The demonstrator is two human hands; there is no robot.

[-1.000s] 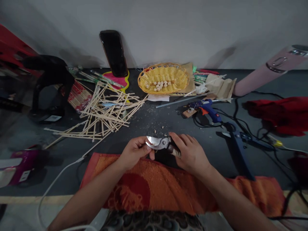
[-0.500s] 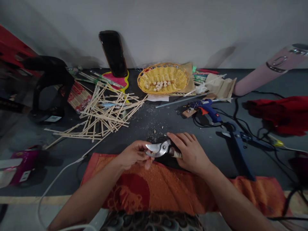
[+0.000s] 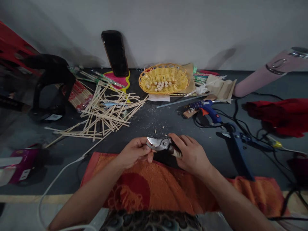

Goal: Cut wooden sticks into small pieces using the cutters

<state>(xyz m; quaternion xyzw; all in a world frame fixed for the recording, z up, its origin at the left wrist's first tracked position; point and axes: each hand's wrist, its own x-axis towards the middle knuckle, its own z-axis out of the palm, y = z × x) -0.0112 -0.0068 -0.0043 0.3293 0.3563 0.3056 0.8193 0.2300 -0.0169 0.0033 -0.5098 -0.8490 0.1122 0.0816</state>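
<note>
The work looks only partly done, I judge: a small group of short pale pieces [image 3: 160, 86] lies in the yellow wicker basket [image 3: 178, 73], and two loose bits [image 3: 155, 131] lie on the table [image 3: 173, 117] just beyond the hands, among fine crumbs. Many long sticks [image 3: 106, 117] are whole, in a crossed heap at the left — so much seems left.

The pruning shears [image 3: 160, 145] are held above the near part of the table, between the two hands. The right hand [image 3: 193, 155] has its fingers wrapped around the handles. The left hand [image 3: 132, 153] has its fingers bent close to the blade tip; whether they grip some thin piece, I cannot tell.

In front of the basket lie a white paper [image 3: 158, 98] and a thin grey rod [image 3: 178, 102], which partly stand in the way to it. At the right are a blue glue gun [image 3: 210, 112] with dark cords and a large blue cutter [image 3: 240, 154] — this side is rather crowded. An orange towel [image 3: 166, 186] lies beneath the forearms, at the near edge.
</note>
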